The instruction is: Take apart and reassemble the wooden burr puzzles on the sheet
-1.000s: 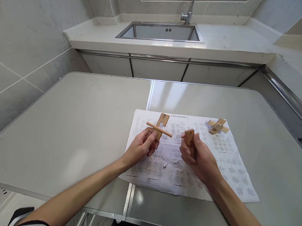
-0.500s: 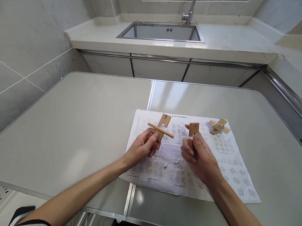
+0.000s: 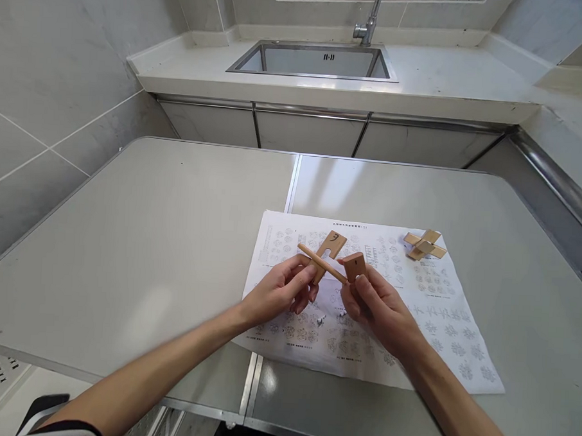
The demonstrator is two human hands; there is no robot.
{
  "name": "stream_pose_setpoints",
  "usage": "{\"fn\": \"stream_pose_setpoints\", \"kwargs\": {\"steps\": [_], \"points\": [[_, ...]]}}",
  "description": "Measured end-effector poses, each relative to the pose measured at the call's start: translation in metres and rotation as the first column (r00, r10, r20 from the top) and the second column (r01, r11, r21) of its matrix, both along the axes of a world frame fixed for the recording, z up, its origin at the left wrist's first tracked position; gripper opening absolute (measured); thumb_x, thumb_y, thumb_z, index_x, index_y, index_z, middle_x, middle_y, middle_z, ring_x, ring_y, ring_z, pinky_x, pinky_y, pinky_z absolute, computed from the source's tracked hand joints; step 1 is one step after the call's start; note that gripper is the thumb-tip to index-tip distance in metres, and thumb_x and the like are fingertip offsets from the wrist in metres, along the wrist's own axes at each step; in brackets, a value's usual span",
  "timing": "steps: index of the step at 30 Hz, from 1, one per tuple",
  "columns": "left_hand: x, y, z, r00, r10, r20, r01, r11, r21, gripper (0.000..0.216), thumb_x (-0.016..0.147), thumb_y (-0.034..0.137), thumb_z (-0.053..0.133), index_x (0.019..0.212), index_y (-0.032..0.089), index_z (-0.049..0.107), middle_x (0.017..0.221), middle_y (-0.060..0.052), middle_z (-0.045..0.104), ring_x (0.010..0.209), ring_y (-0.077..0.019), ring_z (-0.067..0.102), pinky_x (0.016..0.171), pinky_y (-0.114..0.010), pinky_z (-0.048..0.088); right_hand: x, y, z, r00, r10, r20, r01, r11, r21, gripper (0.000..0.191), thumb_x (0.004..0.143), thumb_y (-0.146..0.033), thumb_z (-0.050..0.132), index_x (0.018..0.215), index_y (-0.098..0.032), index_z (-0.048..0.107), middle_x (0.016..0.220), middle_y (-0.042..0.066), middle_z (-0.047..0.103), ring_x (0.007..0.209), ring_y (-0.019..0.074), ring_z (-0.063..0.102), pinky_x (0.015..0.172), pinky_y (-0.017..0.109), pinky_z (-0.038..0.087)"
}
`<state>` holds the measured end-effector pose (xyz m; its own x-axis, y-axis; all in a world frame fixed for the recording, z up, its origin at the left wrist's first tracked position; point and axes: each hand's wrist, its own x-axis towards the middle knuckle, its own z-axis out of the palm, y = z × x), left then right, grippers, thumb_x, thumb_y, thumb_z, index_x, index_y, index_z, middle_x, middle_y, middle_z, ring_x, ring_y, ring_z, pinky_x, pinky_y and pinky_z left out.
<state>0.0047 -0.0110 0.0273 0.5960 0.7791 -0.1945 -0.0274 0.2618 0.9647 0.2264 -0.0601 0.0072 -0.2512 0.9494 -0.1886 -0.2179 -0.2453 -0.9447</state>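
Observation:
My left hand (image 3: 281, 291) is closed on a crossed pair of flat wooden puzzle pieces (image 3: 326, 254), one slotted through the other, held above a printed paper sheet (image 3: 440, 327). My right hand (image 3: 376, 304) pinches a single wooden piece (image 3: 355, 266) with a small dark mark on its face. That piece touches the near end of the thin cross bar in my left hand. A small assembled wooden cross puzzle (image 3: 424, 244) lies on the sheet's far right corner, away from both hands.
The sheet lies across the seam of two grey tables (image 3: 149, 250) pushed together. Beyond them runs a white counter (image 3: 446, 83) with a steel sink (image 3: 317, 60) and a tap (image 3: 368, 23). Tiled walls stand to the left.
My two hands have come together. The right hand's piece dropped and moved left until it met the cross bar; the left hand's crossed pieces shifted right and tilted.

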Motion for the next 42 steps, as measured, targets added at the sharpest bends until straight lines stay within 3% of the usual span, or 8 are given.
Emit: {"fn": "stream_pose_setpoints", "kwargs": {"steps": [10,22,32,37,42], "points": [[0.0014,-0.0006,-0.0009,1.0,-0.023,0.005,0.023,1.0,-0.004,0.04,0.105,0.057,0.056,0.106,0.017,0.057,0.076,0.002,0.06,0.05,-0.0076,0.049,0.052,-0.025,0.042,0.0005,-0.0007,-0.007,0.987,0.157,-0.037,-0.153,0.985,0.083,0.043,0.106,-0.058,0.059,0.129,-0.022,0.064,0.066,-0.004,0.055,0.049,0.0111,0.04,0.048,0.026,0.035],[0.0003,0.0007,0.0021,0.984,-0.17,0.05,0.172,0.984,-0.048,0.038,0.107,0.054,0.054,0.112,0.017,0.061,0.075,0.001,0.061,0.052,-0.0092,0.05,0.055,-0.026,0.044,0.0047,-0.0017,-0.0067,0.979,0.197,-0.044,-0.188,0.97,0.153,0.039,0.106,-0.054,0.063,0.123,-0.02,0.068,0.06,-0.005,0.054,0.047,0.0107,0.043,0.048,0.025,0.034],[0.0002,-0.0002,0.0031,0.984,-0.179,0.013,0.18,0.983,-0.027,0.042,0.106,0.058,0.054,0.111,0.017,0.061,0.075,0.0,0.061,0.054,-0.0104,0.05,0.056,-0.026,0.043,0.0055,-0.0035,-0.0083,0.973,0.215,-0.079,-0.209,0.975,0.079,0.044,0.104,-0.056,0.065,0.129,-0.021,0.067,0.058,-0.006,0.056,0.04,0.0112,0.051,0.043,0.023,0.039],[-0.0004,-0.0005,0.004,0.979,-0.195,0.061,0.2,0.975,-0.098,0.043,0.103,0.06,0.058,0.11,0.017,0.061,0.073,0.0,0.062,0.053,-0.0103,0.05,0.055,-0.026,0.042,0.0041,-0.0038,-0.0083,0.976,0.19,-0.104,-0.184,0.981,0.066,0.047,0.102,-0.056,0.068,0.135,-0.023,0.063,0.058,-0.007,0.059,0.039,0.0121,0.054,0.041,0.022,0.04],[-0.0021,0.0016,0.0002,0.97,-0.205,0.13,0.226,0.958,-0.177,0.039,0.105,0.056,0.059,0.109,0.017,0.062,0.074,0.0,0.063,0.052,-0.0091,0.051,0.056,-0.025,0.041,0.0048,-0.0033,-0.0092,0.978,0.177,-0.115,-0.165,0.981,0.105,0.046,0.103,-0.054,0.066,0.138,-0.024,0.062,0.061,-0.005,0.061,0.046,0.0135,0.055,0.05,0.028,0.048]]}}
